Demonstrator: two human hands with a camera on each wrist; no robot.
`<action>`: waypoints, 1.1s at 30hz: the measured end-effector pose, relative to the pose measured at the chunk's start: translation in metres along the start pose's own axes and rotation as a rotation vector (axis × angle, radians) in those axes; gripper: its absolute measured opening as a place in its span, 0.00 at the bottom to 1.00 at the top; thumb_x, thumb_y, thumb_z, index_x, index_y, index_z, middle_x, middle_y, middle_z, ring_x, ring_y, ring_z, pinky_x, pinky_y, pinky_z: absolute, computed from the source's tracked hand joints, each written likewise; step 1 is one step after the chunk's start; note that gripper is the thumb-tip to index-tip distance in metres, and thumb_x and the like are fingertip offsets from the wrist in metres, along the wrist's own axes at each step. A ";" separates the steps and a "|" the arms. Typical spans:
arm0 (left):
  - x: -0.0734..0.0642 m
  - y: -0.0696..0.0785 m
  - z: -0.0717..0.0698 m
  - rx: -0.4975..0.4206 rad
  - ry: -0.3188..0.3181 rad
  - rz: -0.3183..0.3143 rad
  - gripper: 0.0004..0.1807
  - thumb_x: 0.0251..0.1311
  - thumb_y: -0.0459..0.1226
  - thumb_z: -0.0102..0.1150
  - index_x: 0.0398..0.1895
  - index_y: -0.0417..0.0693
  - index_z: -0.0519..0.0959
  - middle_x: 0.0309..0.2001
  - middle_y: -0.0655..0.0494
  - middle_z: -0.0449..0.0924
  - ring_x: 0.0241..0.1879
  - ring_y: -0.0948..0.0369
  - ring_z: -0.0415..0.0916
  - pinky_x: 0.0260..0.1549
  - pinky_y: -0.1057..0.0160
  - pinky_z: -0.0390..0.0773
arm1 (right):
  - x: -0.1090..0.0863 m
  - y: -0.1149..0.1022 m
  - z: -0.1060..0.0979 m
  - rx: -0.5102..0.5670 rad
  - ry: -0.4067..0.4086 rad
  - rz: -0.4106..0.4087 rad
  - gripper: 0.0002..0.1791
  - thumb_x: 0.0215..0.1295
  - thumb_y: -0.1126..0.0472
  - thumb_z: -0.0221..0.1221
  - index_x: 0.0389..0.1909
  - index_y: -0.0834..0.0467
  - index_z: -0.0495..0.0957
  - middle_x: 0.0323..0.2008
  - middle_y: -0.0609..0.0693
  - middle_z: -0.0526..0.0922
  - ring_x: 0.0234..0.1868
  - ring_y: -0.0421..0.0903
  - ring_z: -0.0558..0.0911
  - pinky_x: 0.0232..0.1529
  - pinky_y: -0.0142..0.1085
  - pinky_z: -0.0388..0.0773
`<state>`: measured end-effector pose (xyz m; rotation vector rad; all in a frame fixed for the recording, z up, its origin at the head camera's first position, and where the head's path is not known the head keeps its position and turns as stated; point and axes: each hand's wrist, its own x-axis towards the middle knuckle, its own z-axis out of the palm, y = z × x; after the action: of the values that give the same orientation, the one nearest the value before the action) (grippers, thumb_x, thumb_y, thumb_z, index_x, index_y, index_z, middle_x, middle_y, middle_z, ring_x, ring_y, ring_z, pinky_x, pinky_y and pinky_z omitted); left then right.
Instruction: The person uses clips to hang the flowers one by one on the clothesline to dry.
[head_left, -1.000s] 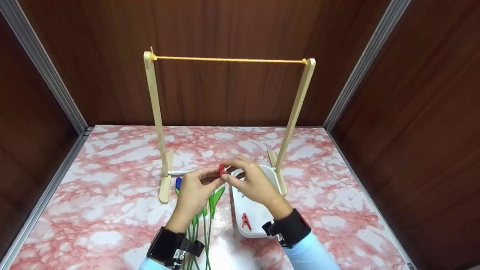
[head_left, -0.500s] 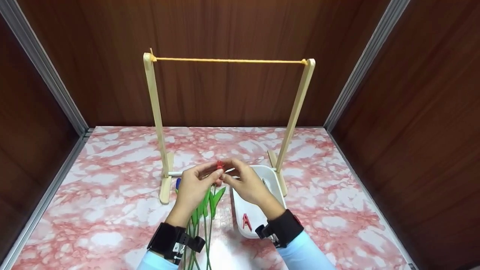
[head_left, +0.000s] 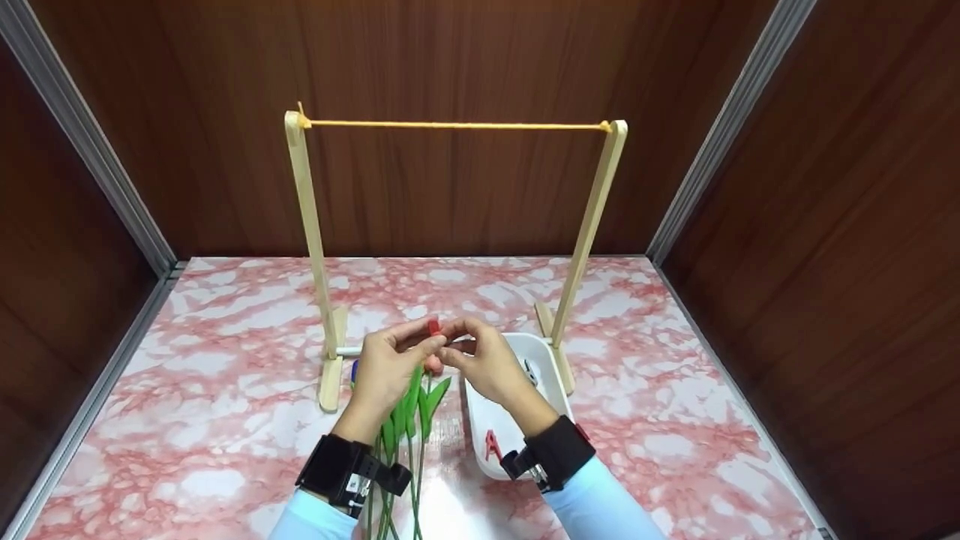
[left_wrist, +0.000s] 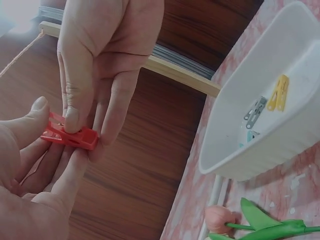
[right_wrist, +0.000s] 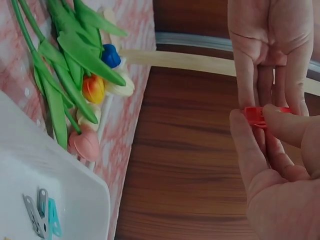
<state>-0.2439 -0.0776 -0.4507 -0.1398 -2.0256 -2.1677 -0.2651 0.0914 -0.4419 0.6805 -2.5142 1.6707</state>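
Observation:
A red plastic clothespin point(left_wrist: 75, 138) is held between both hands above the table, near the middle of the head view. My left hand point(head_left: 384, 375) pinches it, thumb by the spread handle end and fingers below. From the other side my right hand point(head_left: 486, 369) grips it, its thumb pressed on top in the right wrist view and fingers underneath. In the head view only a small part of the clothespin point(head_left: 434, 326) shows over the fingertips. Below the hands lie several artificial tulips point(right_wrist: 85, 145) in pink, yellow-orange, white and blue, with green leaves point(head_left: 412, 405).
Behind the hands stands a wooden frame point(head_left: 308, 225) with an orange cord point(head_left: 450, 125) across its top. A white tray point(head_left: 495, 409) under the right forearm holds another red clothespin point(head_left: 491, 444), plus grey point(left_wrist: 256, 112), yellow point(left_wrist: 278, 93) and light blue point(right_wrist: 53, 217) ones.
The clothespin has been turned between the fingers and has shifted slightly left and up in the head view. My right hand has moved a little left, closer to my left hand.

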 end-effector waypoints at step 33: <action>0.040 0.011 -0.035 0.129 0.161 0.129 0.07 0.58 0.29 0.78 0.39 0.37 0.91 0.37 0.47 0.91 0.34 0.63 0.87 0.39 0.67 0.86 | -0.011 0.005 0.071 -1.005 -0.463 -0.380 0.07 0.64 0.68 0.70 0.37 0.52 0.89 0.35 0.43 0.87 0.33 0.38 0.83 0.32 0.24 0.80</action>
<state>-0.2790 -0.1152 -0.4352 -0.0747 -1.9999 -1.9017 -0.2432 0.0339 -0.4787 1.3327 -2.7488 0.0386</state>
